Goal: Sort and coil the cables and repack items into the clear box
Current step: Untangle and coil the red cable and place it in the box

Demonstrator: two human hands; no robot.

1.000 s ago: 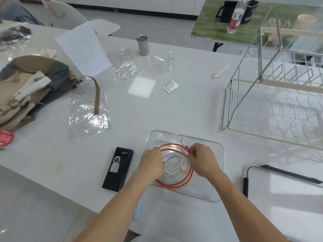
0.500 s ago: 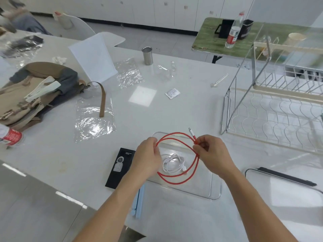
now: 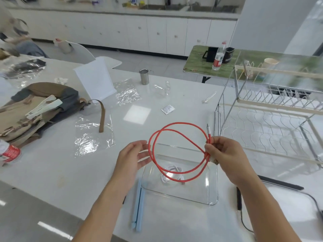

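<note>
Directly above the clear box (image 3: 212, 198), the red cable (image 3: 176, 149) was held as 2 loops, pinched at its right side by the right hand (image 3: 225, 158). Its left side was only touched by the straight fingers of the left hand (image 3: 132, 158), while a white cable (image 3: 170, 172) lay in the box below.

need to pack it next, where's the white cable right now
In the head view, the coiled white cable lies on the floor of the clear plastic box, near the table's front edge, below the red cable loop.

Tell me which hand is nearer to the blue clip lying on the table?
Left. The left hand is just above and slightly left of the blue clip, fingers straight. The right hand is farther off to the right, pinching the red cable.
</note>
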